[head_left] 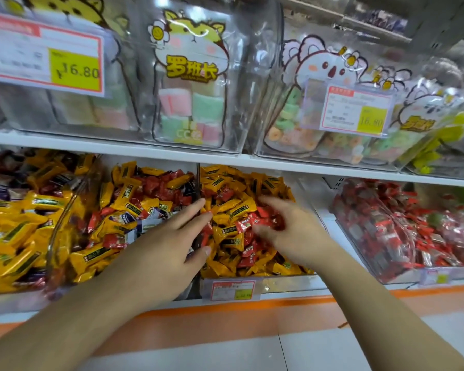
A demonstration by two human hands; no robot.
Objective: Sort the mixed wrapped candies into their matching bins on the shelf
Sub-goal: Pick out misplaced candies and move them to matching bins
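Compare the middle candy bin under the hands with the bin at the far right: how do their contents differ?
The clear middle bin holds yellow wrapped candies mixed with red ones; the clear right bin holds almost only red wrapped candies. Both hands are at the middle bin, the left hand flat, the right hand curled with red candies in its grip; no hand is at the right bin. Both bins sit on the lower shelf with front price tags.

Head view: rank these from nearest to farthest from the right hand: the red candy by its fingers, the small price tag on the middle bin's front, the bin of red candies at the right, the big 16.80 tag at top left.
1. Red candy, at the right hand's fingertips.
2. Small price tag, just below on the middle bin's front.
3. Bin of red candies, off to the right.
4. Big 16.80 tag, upper shelf, far left.
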